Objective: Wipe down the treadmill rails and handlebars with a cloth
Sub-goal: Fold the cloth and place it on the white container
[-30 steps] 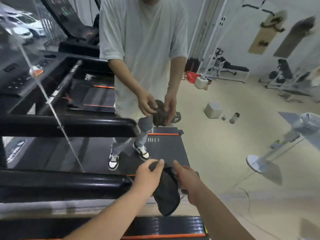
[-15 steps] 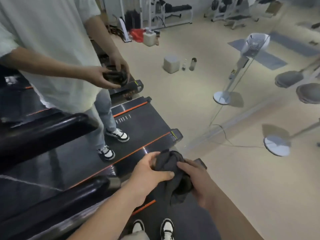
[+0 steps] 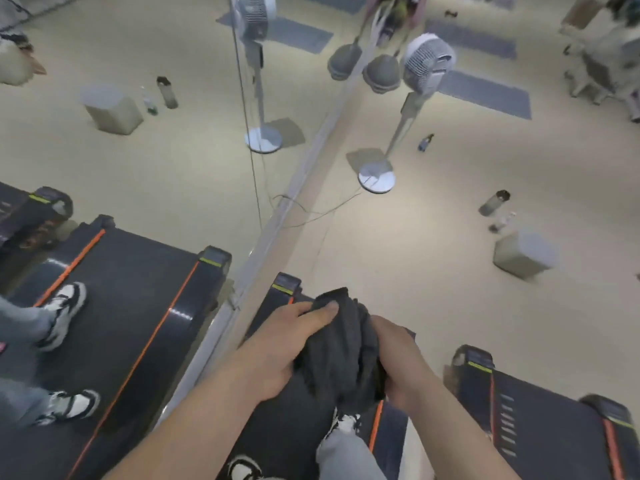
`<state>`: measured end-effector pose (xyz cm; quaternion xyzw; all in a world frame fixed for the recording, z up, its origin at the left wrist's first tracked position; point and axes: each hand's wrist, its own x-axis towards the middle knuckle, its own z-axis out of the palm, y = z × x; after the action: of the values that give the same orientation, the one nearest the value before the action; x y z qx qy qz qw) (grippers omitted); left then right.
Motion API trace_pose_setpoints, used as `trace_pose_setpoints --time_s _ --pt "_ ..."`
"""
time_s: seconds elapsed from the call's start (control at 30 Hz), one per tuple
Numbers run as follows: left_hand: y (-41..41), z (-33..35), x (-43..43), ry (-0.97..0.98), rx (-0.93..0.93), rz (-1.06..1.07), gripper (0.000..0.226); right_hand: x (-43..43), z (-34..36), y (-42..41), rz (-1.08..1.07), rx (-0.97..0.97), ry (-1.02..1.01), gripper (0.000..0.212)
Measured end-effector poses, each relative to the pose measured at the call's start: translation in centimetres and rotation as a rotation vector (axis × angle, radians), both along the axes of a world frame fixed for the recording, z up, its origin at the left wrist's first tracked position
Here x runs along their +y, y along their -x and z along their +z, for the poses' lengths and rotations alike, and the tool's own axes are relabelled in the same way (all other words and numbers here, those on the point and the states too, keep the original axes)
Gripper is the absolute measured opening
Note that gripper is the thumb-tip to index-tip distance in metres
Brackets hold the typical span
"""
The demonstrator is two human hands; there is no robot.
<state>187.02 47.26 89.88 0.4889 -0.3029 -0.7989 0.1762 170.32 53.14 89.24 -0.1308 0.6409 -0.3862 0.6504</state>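
1. Grey cloth [image 3: 341, 351], dark and bunched into a wad, sits between both hands, above the rear end of the treadmill [image 3: 294, 420] belt.
2. Left hand [image 3: 277, 351] grips the cloth's left side, with the thumb laid across the top fold.
3. Right hand [image 3: 401, 362] grips the right side, its fingers curled into the fabric.
4. Mirror [image 3: 138, 168] on the left shows the belt and two shoes.
5. Fan [image 3: 427, 64], bottle [image 3: 493, 201] and box [image 3: 523, 252] stand on the beige floor, well apart from the hands.
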Motion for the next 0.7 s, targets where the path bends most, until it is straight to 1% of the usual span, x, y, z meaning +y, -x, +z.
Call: trace_pose_setpoints --time_s 0.03,0.1,0.13,0.17,0.23,0.3,0.33,0.4,0.43,0.47,0.5,0.53,0.57,0.6,0.63,0.7 --pt "1.5 0.7 -0.8 -0.016 0.019 0.007 0.036 0.2 -0.3 1.6 -0.04 -0.016 -0.002 0.038" --pt "5.0 1.8 -2.4 -0.028 0.039 0.034 0.041 0.0 -0.5 4.5 -0.037 -0.048 0.006 0.063" --pt "6.7 2.1 -3.2 -0.025 0.053 0.044 0.046 -0.3 -0.6 6.1 -0.017 -0.077 0.031 0.072" --pt "8.4 2.3 -4.0 -0.024 0.068 0.051 0.05 -0.6 -0.9 7.9 -0.006 -0.081 0.059 0.075" --pt "11.6 3.0 -5.5 -0.068 0.097 0.08 0.055 -1.7 -0.7 11.3 0.025 -0.021 0.15 0.069" --pt "14.4 4.0 -7.3 -0.12 0.158 0.108 0.054 -2.8 -0.4 14.4 0.056 0.045 0.242 0.064" --pt "15.6 4.6 -8.4 -0.143 0.205 0.143 0.056 -3.6 -0.2 15.8 0.055 0.059 0.264 0.062" --pt "17.8 4.0 -11.2 -0.194 0.297 0.252 0.062 -5.5 0.6 18.4 0.016 0.054 0.295 0.051" --pt "19.0 2.9 -12.3 -0.215 0.3 0.31 0.061 -6.5 0.8 19.5 -0.018 0.036 0.301 0.045" --pt "20.2 1.5 -13.2 -0.217 0.245 0.345 0.058 -7.6 1.1 20.5 -0.049 0.022 0.303 0.043" --pt "21.4 0.0 -14.0 -0.213 0.145 0.346 0.056 -8.9 1.3 21.4 -0.072 0.021 0.298 0.043" --pt "22.5 -1.3 -14.5 -0.201 0.037 0.318 0.057 -10.2 1.3 22.3 -0.085 0.026 0.29 0.044" --pt "23.4 -2.8 -15.0 -0.2 -0.033 0.26 0.061 -11.6 1.0 23.2 -0.091 0.041 0.273 0.045" --pt "24.5 -3.8 -15.4 -0.211 -0.052 0.167 0.065 -13.2 0.9 23.9 -0.085 0.049 0.263 0.045" --pt "25.8 -4.1 -15.9 -0.221 -0.032 0.061 0.065 -14.7 0.7 24.6 -0.081 0.065 0.251 0.045" --pt "28.2 -4.6 -17.9 -0.198 0.015 -0.172 0.051 -17.7 0.1 26.1 -0.069 0.133 0.199 0.043"
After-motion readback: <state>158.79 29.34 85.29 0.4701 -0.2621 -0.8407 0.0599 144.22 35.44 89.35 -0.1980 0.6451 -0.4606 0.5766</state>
